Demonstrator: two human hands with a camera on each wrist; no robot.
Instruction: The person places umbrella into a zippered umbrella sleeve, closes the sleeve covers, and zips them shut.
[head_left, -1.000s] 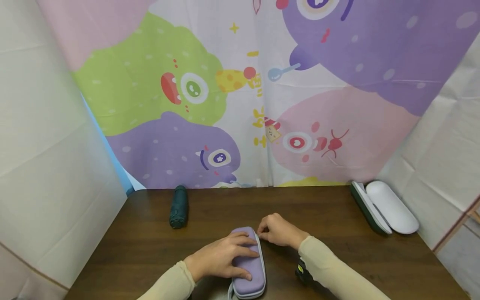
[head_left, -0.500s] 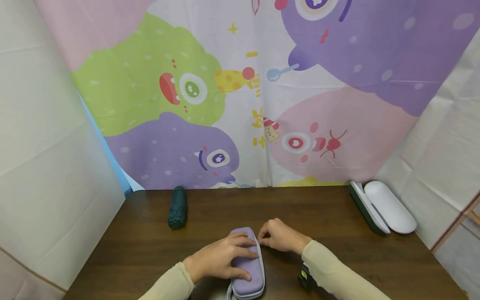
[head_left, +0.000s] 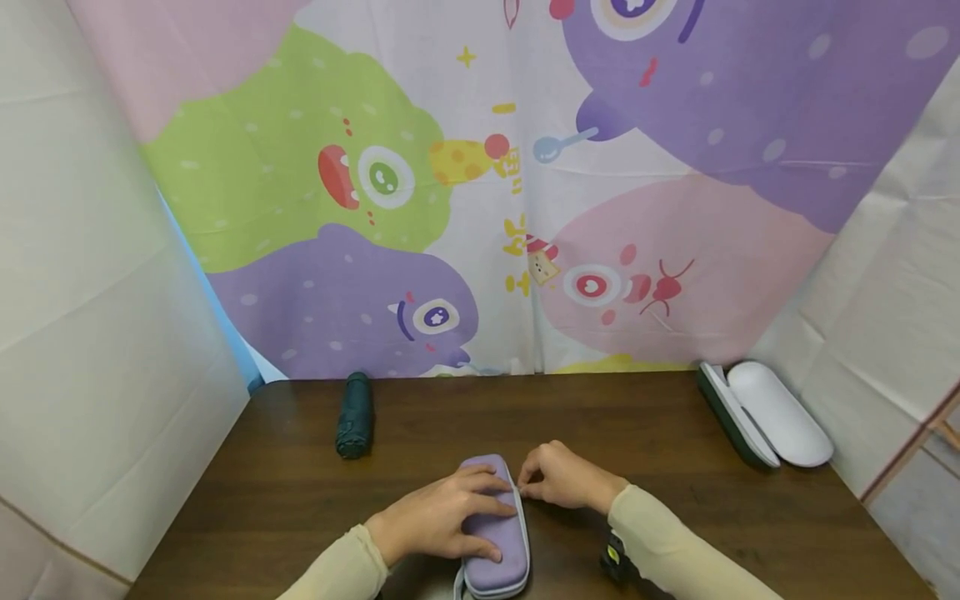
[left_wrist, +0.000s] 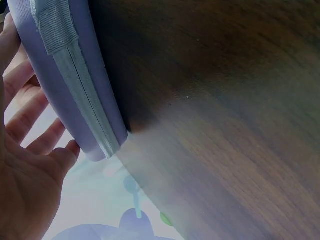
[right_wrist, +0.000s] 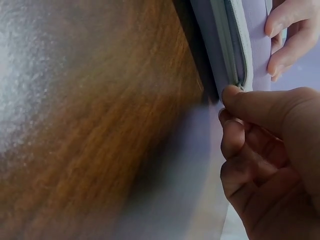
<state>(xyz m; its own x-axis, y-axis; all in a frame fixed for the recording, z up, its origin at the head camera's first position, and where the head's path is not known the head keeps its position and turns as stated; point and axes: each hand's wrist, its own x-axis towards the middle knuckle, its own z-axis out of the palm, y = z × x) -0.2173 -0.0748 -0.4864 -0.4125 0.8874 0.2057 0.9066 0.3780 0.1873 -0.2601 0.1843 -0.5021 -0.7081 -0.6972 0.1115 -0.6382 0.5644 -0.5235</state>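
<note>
A lavender zippered pencil case [head_left: 501,542] with a pale grey zipper lies lengthwise on the table in the head view. My left hand [head_left: 453,512] rests across its top with fingers spread. Seen from the left wrist, the left fingers [left_wrist: 30,112] lie along the far face of the case [left_wrist: 82,107], and the zipper [left_wrist: 85,90] on the near side is closed. At the case's right edge, my right hand [head_left: 566,477] pinches the zipper pull between thumb and forefinger. In the right wrist view the zipper's two tracks [right_wrist: 232,45] part slightly by the thumb; the pull itself is mostly hidden.
A dark green folded umbrella [head_left: 356,417] lies at the back left of the brown table [head_left: 285,508]. An opened glasses case [head_left: 780,414], white inside and dark green outside, sits at the back right. A cartoon-printed curtain [head_left: 495,333] hangs behind the table's far edge.
My right hand has slid a short way towards me along the right edge of the pencil case. The left hand and the case have stayed in place.
</note>
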